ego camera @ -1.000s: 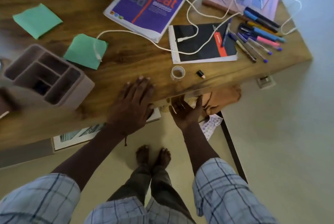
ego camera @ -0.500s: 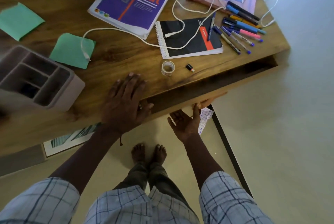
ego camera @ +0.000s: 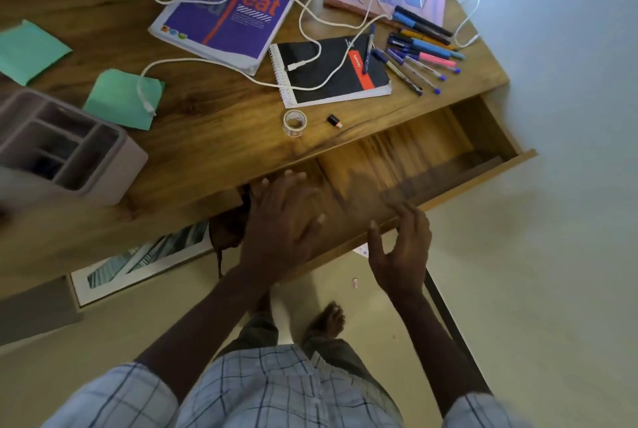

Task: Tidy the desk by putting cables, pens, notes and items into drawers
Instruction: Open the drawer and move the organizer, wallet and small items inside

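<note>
While the drawer (ego camera: 431, 158) stands pulled out under the desk's (ego camera: 214, 137) right front edge, my right hand (ego camera: 402, 255) hooks its fingers over the drawer's front panel, gripping it. My left hand (ego camera: 283, 220) lies flat and released over the drawer's left end, holding nothing. The pens (ego camera: 419, 47) sit bunched at the desk's far right corner. White cables (ego camera: 310, 18) trail across the notebooks — one end rests on a green note (ego camera: 121, 99) toward the left edge.
</note>
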